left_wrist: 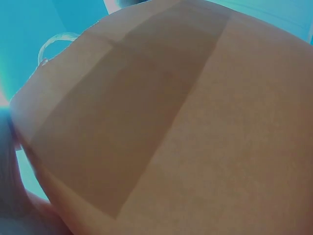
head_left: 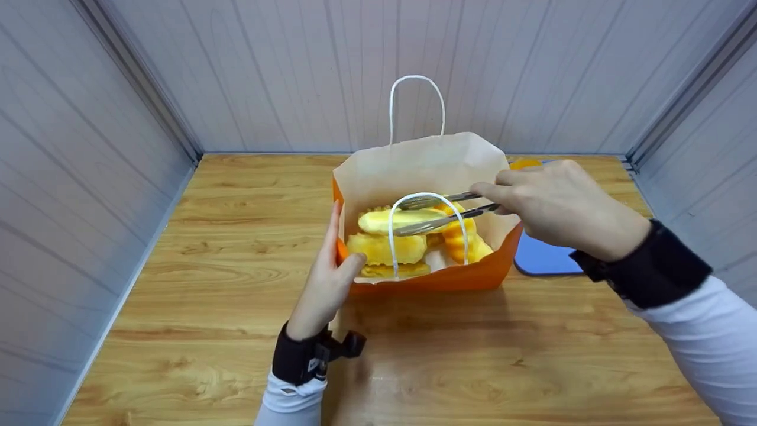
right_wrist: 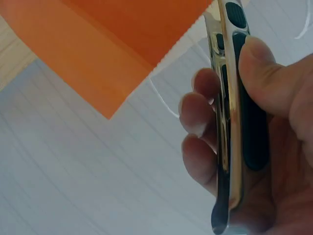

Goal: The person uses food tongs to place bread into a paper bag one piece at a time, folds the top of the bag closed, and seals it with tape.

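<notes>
An open orange paper bag (head_left: 461,279) with a pale inside and white handles stands on the table. My left hand (head_left: 322,284) holds its left side at the rim, thumb over the edge and fingers along the outside. In my right hand (head_left: 556,204) are metal tongs (right_wrist: 235,112) with dark green grip pads, fingers and thumb curled round both arms. The tongs' heads reach down into the bag, on either side of a pale yellow, long bread-like piece (head_left: 378,222). Several more yellow bread-like pieces (head_left: 393,249) lie in the bag. Brown paper (left_wrist: 220,147) fills the left wrist view.
A blue board (head_left: 547,257) lies behind and right of the bag, partly covered by it and by my right hand. Something orange-yellow (head_left: 524,164) shows at its far end. The wood-grain table (head_left: 248,254) is enclosed by pale panel walls (head_left: 284,71).
</notes>
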Motion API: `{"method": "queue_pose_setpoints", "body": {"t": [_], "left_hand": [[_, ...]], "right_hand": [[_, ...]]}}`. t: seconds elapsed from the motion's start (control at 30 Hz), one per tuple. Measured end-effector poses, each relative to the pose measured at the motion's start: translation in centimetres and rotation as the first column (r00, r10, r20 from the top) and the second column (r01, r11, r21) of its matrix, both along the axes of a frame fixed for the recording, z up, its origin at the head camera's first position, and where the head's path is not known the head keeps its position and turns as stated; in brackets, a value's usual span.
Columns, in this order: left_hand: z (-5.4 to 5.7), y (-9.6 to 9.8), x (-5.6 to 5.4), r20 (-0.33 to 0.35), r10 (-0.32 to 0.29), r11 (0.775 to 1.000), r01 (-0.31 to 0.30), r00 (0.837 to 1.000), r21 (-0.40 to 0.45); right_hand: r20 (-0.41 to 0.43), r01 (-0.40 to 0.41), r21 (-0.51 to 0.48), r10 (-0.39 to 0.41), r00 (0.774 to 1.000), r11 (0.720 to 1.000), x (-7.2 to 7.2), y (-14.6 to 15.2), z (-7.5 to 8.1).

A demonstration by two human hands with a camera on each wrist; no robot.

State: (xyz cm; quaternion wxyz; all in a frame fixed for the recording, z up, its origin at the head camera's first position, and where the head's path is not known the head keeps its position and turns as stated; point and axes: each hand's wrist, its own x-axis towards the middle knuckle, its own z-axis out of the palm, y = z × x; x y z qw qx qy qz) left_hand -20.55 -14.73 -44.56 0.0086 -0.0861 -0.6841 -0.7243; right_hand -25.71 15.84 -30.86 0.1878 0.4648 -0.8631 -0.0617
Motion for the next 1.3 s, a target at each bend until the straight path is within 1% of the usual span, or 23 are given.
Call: {"method": "queue_pose_setpoints", "body": {"t": [0.17, 0.3, 0.37, 0.53, 0.67, 0.8, 0.93, 1.13, 1.2, 1.3], "left_hand": [[0.1, 0.2, 0.0, -0.007, -0.004, 1.000, 0.004, 1.000, 0.001], [0.2, 0.2, 0.0, -0.017, -0.009, 1.000, 0.009, 1.000, -0.003], [0.2, 0.2, -0.1, -0.011, -0.005, 1.000, 0.005, 1.000, -0.019], [0.2, 0.1, 0.0, -0.003, 0.014, 0.998, -0.015, 1.000, -0.055], [0.2, 0.0, 0.1, -0.007, 0.013, 0.999, -0.013, 1.000, -0.051], [0.1, 0.0, 0.1, -0.002, 0.016, 0.998, -0.016, 1.000, -0.058], [0.1, 0.0, 0.1, -0.003, 0.016, 0.998, -0.016, 1.000, -0.068], [0.0, 0.0, 0.0, -0.019, 0.015, 0.999, -0.016, 1.000, -0.049], [0.0, 0.0, 0.0, -0.022, 0.016, 0.999, -0.017, 1.000, -0.043], [-0.1, 0.0, 0.0, -0.021, 0.016, 0.999, -0.017, 1.000, -0.035]], "right_hand": [[0.118, 0.047, 0.096, -0.058, 0.991, 0.994, -0.4, -0.6, -0.4], [0.192, 0.077, 0.161, -0.107, 0.976, 0.984, -0.3, -0.8, -0.6], [0.227, 0.088, 0.190, -0.131, 0.965, 0.978, -0.1, -0.9, -0.7], [0.286, 0.092, 0.271, -0.172, 0.943, 0.958, 0.0, -1.7, -0.7], [0.309, 0.093, 0.334, -0.202, 0.929, 0.938, -0.1, -2.5, -0.7], [0.326, 0.098, 0.343, -0.216, 0.920, 0.934, -0.1, -2.5, -0.7], [0.333, 0.107, 0.306, -0.211, 0.919, 0.946, -0.1, -1.9, -0.6], [0.359, 0.139, 0.274, -0.235, 0.903, 0.952, 0.0, -1.2, -0.2], [0.352, 0.138, 0.261, -0.227, 0.908, 0.956, 0.0, -0.9, 0.0], [0.338, 0.136, 0.210, -0.202, 0.919, 0.968, 0.1, -0.3, 0.5]]}}
